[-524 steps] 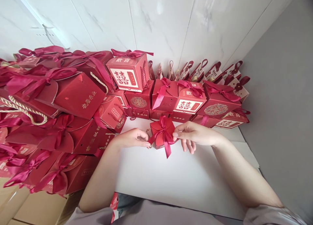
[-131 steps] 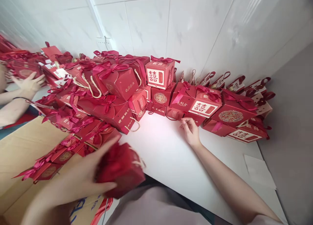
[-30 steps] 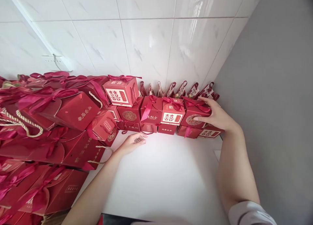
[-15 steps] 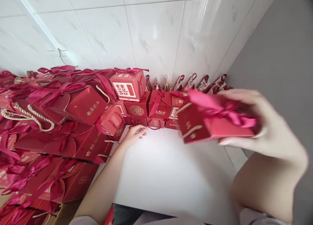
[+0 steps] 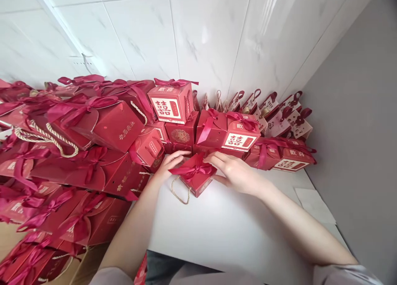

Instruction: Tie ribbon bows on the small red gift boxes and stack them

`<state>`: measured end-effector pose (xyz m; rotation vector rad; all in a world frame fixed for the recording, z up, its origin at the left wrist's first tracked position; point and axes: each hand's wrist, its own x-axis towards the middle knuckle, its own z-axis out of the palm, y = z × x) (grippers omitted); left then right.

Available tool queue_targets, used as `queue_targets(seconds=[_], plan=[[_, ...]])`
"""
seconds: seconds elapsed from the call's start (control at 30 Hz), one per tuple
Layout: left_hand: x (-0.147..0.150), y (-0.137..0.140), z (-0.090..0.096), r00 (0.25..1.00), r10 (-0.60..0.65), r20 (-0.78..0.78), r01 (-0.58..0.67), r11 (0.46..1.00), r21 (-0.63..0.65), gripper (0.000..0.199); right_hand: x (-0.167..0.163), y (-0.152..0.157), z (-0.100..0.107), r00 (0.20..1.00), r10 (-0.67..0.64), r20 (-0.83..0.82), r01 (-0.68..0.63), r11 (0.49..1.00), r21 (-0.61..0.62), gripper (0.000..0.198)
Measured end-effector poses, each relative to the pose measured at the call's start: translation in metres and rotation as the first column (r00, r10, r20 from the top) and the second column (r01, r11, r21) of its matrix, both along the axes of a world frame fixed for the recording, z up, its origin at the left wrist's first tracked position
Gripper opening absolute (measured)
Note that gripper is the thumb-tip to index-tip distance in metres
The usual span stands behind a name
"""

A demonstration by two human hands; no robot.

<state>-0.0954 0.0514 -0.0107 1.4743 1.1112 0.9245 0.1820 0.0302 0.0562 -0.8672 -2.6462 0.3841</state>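
Note:
A red gift box [image 5: 203,188] with a crimson ribbon bow on top and a twisted cord handle sits low at the white table's far side. My right hand [image 5: 237,173] grips its right back corner, fingers on the top edge and thumb lower at the side. To the left of the box is my left hand [image 5: 169,165], its fingers stretched out toward the back; whether they touch the box I cannot tell. The cord handle [image 5: 180,194] hangs down onto the table in front.
Stacked red gift boxes [image 5: 108,128] with bows fill the left side. More boxes [image 5: 240,138] stand in a row along the back, with small tagged packets [image 5: 273,107] behind them. White tabletop [image 5: 217,231] lies before me. A grey partition [image 5: 356,111] rises at right.
My right hand has brought the ribboned box from the raised right side down to the table's middle. The box row at the back right is now uncovered. My left hand's fingers have straightened.

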Motion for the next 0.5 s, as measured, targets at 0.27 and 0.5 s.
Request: queue_targets(seconds=[0.27,0.5], plan=[[0.007,-0.013,0.016,0.973,-0.028,-0.231,0.049,0.995,0.083,0.031,0.002,-0.011,0.011,0.965,-0.237,0.108,0.237,0.971,0.017,0.017],[0.013,-0.021,0.023,0.987,-0.08,-0.138,0.103,0.981,0.163,0.044,0.002,-0.021,0.018,0.965,0.249,0.08,-0.232,0.957,-0.177,0.029]])
